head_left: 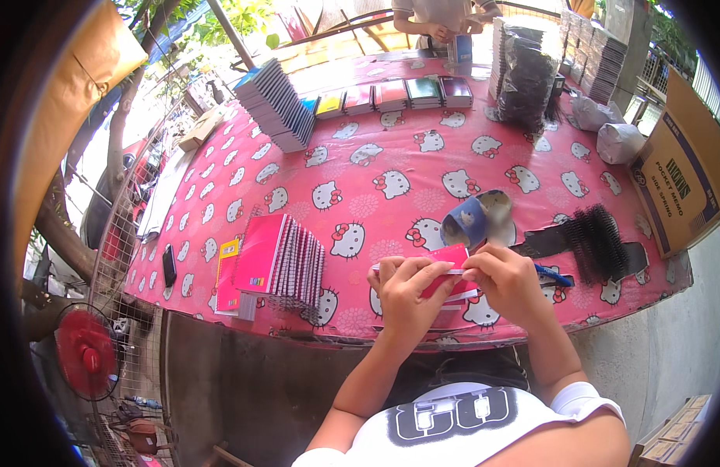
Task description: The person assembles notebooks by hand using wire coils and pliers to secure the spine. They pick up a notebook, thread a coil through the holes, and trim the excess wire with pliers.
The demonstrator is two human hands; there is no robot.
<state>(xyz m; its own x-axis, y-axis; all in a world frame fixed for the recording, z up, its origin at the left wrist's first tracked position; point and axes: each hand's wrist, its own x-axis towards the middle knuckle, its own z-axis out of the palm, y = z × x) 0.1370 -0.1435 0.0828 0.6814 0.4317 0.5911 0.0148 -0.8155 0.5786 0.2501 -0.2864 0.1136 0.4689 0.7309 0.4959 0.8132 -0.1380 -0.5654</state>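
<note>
Near the table's front edge, my left hand [410, 296] grips a small notebook [452, 255] with a pink cover. My right hand [506, 282] pinches the same notebook along its top edge, its fingers bent. White pages show below the cover, and part of the notebook is hidden by my hands. To the left stands a stack of pink spiral notebooks [262, 253], wire coils along their edges. Right of my right hand lie a blue pen-like tool [553, 275] and a bundle of black spiral coils [597, 245]. Just beyond my hands is a blue rounded container [465, 222] tipped sideways.
Small notepads in several colours form a row [391, 95] at the back, beside a tall leaning stack [274, 101]. A dark plastic-wrapped stack [523, 74] and an open carton [683, 175] stand right. A phone [169, 266] lies left. Another person's hands [445, 31] work across the table.
</note>
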